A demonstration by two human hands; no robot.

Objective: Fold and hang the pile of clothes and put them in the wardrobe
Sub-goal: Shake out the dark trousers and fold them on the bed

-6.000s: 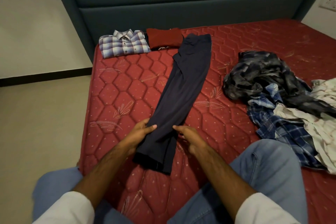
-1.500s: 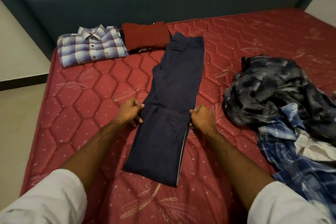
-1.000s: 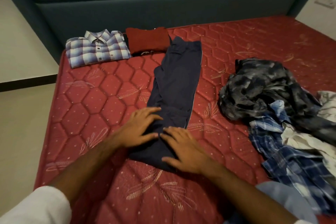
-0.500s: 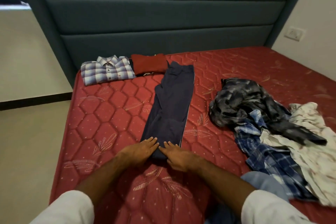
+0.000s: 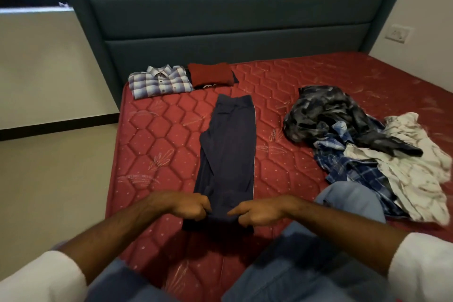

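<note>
Both hands, left hand [image 5: 190,206] and right hand [image 5: 255,211], fingers curled pinching near end of trousers [image 5: 228,154] (laid flat on bed [image 5: 157,135]), likely for next fold.

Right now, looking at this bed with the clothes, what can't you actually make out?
- Head view: the trousers' near end, covered by the left hand and right hand.
- How many garments the pile holds: they overlap.
- The red top's print: too small.
- The wardrobe: out of frame.

A bedroom in a home.
A red quilted mattress [image 5: 157,130] fills the centre, a padded headboard [image 5: 232,19] above it.
</note>
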